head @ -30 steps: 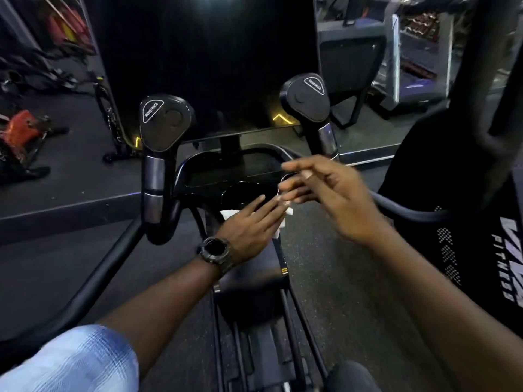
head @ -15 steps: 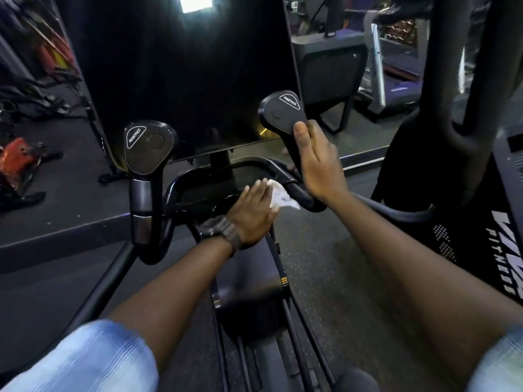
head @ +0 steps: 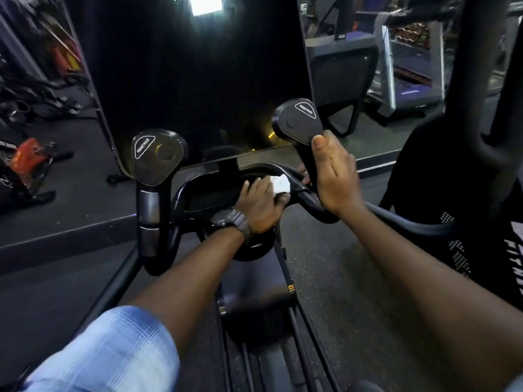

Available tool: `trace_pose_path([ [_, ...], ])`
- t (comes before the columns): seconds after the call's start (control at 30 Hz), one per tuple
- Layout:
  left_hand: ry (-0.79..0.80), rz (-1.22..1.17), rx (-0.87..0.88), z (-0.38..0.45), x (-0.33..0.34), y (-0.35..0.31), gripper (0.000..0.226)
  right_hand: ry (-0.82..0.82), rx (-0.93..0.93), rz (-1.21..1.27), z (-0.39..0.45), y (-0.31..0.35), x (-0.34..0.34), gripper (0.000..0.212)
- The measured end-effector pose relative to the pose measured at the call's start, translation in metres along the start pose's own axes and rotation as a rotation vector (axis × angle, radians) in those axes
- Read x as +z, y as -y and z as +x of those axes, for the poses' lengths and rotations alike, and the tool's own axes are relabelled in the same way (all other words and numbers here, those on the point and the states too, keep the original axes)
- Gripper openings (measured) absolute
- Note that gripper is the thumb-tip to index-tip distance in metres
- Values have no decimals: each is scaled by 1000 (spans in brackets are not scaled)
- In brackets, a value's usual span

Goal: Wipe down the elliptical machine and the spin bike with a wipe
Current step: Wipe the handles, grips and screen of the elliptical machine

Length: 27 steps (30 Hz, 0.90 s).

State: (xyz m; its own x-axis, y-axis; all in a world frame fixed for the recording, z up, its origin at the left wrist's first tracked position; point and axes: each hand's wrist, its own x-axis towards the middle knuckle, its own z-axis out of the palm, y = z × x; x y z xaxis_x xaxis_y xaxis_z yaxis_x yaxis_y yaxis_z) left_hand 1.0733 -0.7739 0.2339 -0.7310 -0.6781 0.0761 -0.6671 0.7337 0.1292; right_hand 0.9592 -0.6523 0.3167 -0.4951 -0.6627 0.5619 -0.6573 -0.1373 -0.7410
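We see a crumpled white wipe [head: 280,184] pressed on the black elliptical's [head: 294,124] curved bar, at its 3 o'clock.

Our left hand [head: 259,205] pressing a crumpled white wipe [head: 280,184] on the black curved handlebar [head: 294,176], our right hand [head: 335,176] gripping the right black resistance handle [head: 297,121]

screen [head: 198,80] at 12 o'clock | left handle [head: 154,162] at 10 | right handle [head: 300,123] at 1 | wipe [head: 280,183] on curved bar [head: 254,169] between handles

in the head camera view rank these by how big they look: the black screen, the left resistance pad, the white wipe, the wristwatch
1. black screen
2. left resistance pad
3. wristwatch and white wipe: too alike to rank; the left hand hides part of the wipe.
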Motion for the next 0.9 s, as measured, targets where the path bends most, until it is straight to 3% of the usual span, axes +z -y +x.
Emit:
trace_pose_path([
  [0.17, 76, -4, 18, 17, -7, -4, 59, -1, -15, 15, 0, 0, 1, 32],
  [0.27, -16, 112, -41, 8, -11, 20, 53, 8, -4, 16, -1, 2, -1, 33],
  [0.4, -158, 134, -385, -27, -7, 57, 52, 15, -7, 32, -3, 4, -2, 26],
  [0.5, -76, 45, -644, -36, -12, 64, 73, 20, -15, 48, -3, 4, -3, 20],
  [0.57, -15, -12, -686, -32, -14, 58, 84, 29, -18, 63, -3, 5, -3, 18],
  [0.7, 108, -68, -496, -5, -14, 31, 90, 30, 3, 83, -2, 3, -3, 23],
  [0.83, 194, -71, -203, 25, -7, -16, 84, 25, -12, 70, -1, 1, -2, 18],
  [0.9, 193, -79, -144, 34, -4, -25, 79, 23, -21, 77, -1, 1, -2, 18],
])
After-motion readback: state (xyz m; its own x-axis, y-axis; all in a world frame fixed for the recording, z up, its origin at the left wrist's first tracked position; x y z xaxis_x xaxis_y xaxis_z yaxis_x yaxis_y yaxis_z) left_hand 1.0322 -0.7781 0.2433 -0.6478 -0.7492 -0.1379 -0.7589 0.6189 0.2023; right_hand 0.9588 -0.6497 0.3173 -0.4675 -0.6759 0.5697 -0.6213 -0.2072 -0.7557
